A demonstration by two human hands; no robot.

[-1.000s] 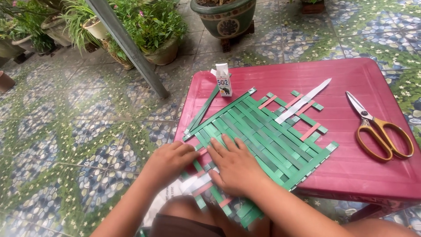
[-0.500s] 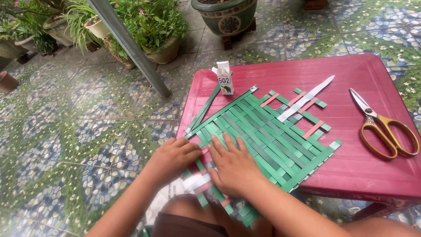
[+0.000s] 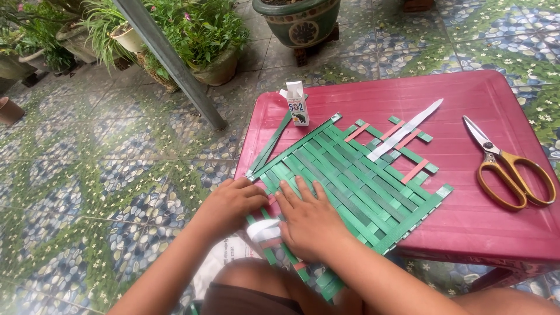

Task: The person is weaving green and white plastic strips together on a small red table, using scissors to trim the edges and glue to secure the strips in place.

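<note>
Left hand [image 3: 230, 204]: at the near-left corner of the mat, fingers curled down onto the strip ends there; whether they pinch a strip cannot be told.
Right hand [image 3: 306, 219]: just right of the left hand, touching it, flat on the mat with fingers spread, pressing and gripping nothing.
White strip [image 3: 263, 231]: a short pale piece between the two hands, at the mat's near edge, partly under the right hand.
Mat [image 3: 356, 175]: woven of green strips with a few pink ones, lying askew on the near-left part of the worktop; its near corner hangs past the edge over the person's lap.
Loose strips [image 3: 269, 149]: long green ones along the mat's left edge, reaching toward the box.
Worktop [image 3: 466, 233]: dark red plastic, on a patterned tile floor.
Scissors [image 3: 510, 169]: yellow handles, blades shut, right of the mat and well apart from it.
Pale strip [image 3: 405, 129]: long, whitish, lying slantwise across the mat's far-right corner.
Box [image 3: 297, 104]: small upright white carton with its top flap open, dark print and a small picture on its front, at the far-left edge of the worktop.
Pots [image 3: 219, 67]: plants far left; a green glazed one far centre.
</note>
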